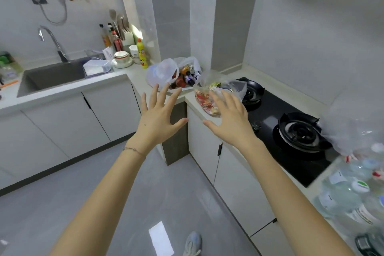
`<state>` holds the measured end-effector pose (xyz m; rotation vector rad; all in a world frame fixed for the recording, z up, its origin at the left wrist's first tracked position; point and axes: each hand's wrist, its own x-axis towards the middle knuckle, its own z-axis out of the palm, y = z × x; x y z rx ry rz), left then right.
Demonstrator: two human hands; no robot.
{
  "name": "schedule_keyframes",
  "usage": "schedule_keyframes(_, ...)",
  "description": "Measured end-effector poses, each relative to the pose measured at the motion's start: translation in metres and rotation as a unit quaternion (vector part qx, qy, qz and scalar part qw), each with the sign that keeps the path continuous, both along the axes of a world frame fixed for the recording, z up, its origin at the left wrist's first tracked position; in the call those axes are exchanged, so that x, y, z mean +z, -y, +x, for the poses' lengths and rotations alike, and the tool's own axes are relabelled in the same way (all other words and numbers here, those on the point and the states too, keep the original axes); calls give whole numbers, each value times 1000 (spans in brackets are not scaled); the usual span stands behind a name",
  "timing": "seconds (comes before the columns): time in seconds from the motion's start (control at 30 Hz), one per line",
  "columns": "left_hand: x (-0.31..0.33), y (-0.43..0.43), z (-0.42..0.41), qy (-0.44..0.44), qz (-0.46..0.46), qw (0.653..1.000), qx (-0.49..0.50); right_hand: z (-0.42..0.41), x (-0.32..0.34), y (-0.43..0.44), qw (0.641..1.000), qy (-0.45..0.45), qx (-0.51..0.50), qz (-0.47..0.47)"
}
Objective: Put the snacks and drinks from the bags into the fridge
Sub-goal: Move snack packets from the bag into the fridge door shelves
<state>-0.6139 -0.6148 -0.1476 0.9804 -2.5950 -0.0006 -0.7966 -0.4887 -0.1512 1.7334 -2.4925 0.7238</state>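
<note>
Bags beyond both hands, ungripped

My left hand and right hand, fingers spread, hang in open air above the floor, with a clear path ahead to the corner counter. The drinks bag gapes toward me. The snack bag lies just beside it at the counter's edge, close against the hob's far burner. A yellow bottle and stacked bowls crowd the left flank. The wall pillar closes off the rear, and a third bag fills the counter at far right.
</note>
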Motion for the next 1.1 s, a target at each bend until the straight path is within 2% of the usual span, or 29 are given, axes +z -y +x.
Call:
schedule_keyframes(0.27, -17, 87, -81, -10, 13, 998, -64, -70, -18, 61, 997, 1, -67, 29)
schedule_keyframes(0.77, -68, 220, -191, 43, 47, 990, -123, -159, -52, 157, 989, 39, -134, 50)
schedule_keyframes(0.9, -79, 241, -226, 60, 89, 986, -128, -190, -66, 177, 987, 54, -133, 65)
schedule_keyframes(1.03, -91, 257, -272, 56, 178, 970, -154, -226, -82, 200, 986, 71, -129, 79)
schedule_keyframes(1.1, -97, 263, -294, 64, 182, 968, -158, -245, -92, 214, 984, 80, -129, 88)
